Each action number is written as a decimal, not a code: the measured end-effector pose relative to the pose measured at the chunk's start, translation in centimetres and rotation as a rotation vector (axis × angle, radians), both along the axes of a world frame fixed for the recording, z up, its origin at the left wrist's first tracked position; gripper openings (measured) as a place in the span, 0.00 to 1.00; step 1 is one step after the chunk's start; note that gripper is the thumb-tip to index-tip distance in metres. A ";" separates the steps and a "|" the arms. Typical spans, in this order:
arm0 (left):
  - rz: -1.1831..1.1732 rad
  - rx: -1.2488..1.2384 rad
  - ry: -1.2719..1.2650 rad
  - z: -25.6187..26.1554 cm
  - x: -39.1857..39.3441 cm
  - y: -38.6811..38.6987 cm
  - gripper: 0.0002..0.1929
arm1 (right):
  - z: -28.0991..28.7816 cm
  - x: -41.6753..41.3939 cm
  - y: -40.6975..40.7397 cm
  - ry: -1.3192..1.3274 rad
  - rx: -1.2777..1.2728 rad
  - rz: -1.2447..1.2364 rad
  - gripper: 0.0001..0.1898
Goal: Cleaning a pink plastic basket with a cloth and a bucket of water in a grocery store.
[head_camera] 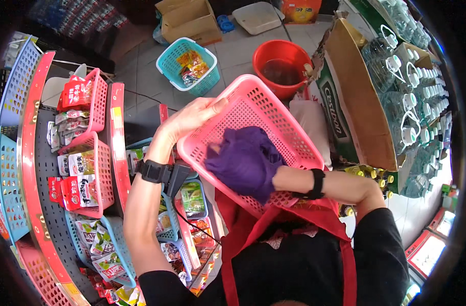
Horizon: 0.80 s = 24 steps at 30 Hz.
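A pink perforated plastic basket point(252, 88) is tilted in front of me, with its opening facing up. My left hand point(196, 114) grips its rim at the upper left, the thumb lying over the edge. Inside the basket is my right hand point(238, 164), mostly hidden by a bunched purple cloth point(244, 153) that it holds against the mesh. The basket's near edge is close to the red apron point(233, 244) on my body.
Shelves with red edges point(118, 145) and snack baskets stand at left. A turquoise basket point(208, 86) with packets, a red basin point(282, 91) of dark liquid and a cardboard box point(187, 19) are on the floor ahead. Bottled water point(405, 99) is stacked at right.
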<state>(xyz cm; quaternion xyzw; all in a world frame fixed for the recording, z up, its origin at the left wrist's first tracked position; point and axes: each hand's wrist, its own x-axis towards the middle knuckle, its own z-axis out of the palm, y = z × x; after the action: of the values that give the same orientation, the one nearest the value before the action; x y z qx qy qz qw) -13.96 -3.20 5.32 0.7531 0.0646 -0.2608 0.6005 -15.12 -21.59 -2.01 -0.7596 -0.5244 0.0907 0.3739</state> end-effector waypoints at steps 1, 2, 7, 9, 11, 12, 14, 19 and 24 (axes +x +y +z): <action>0.033 0.003 -0.013 -0.2 -0.1 0.2 0.33 | 0.0 0.6 -0.9 -0.077 -0.079 0.071 0.09; 0.064 0.007 -0.025 -0.4 -0.1 0.4 0.33 | 0.2 1.2 -1.8 -0.153 -0.157 0.141 0.08; 0.092 0.027 0.002 -0.2 -0.1 0.4 0.36 | 4.7 5.5 -1.5 -0.044 -0.080 0.039 0.09; 0.110 0.053 -0.058 -0.8 0.2 0.2 0.36 | 3.3 5.0 0.1 0.037 0.109 0.039 0.09; 0.065 0.091 -0.083 -0.6 0.8 -0.4 0.36 | 0.1 2.6 1.8 0.041 0.249 -0.020 0.09; 0.047 0.131 -0.109 -0.6 0.8 -0.5 0.37 | -1.9 1.1 2.7 0.071 0.324 -0.058 0.09; 0.020 0.111 -0.094 0.1 1.4 -1.8 0.37 | -7.7 -0.3 3.6 0.516 0.779 -0.024 0.10; 0.054 0.060 -0.082 0.1 0.5 -1.2 0.36 | -4.9 1.4 -8.9 0.060 -0.028 0.388 0.10; 0.116 0.011 -0.073 -0.5 0.2 -0.2 0.36 | 4.2 3.0 -1.2 0.195 0.105 0.240 0.11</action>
<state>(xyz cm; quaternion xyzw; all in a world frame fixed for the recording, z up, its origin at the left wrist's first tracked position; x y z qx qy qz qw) -13.73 -3.42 4.85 0.7604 0.0876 -0.1976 0.6125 -12.11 -22.75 2.19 -0.6584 -0.5766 0.1806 0.4487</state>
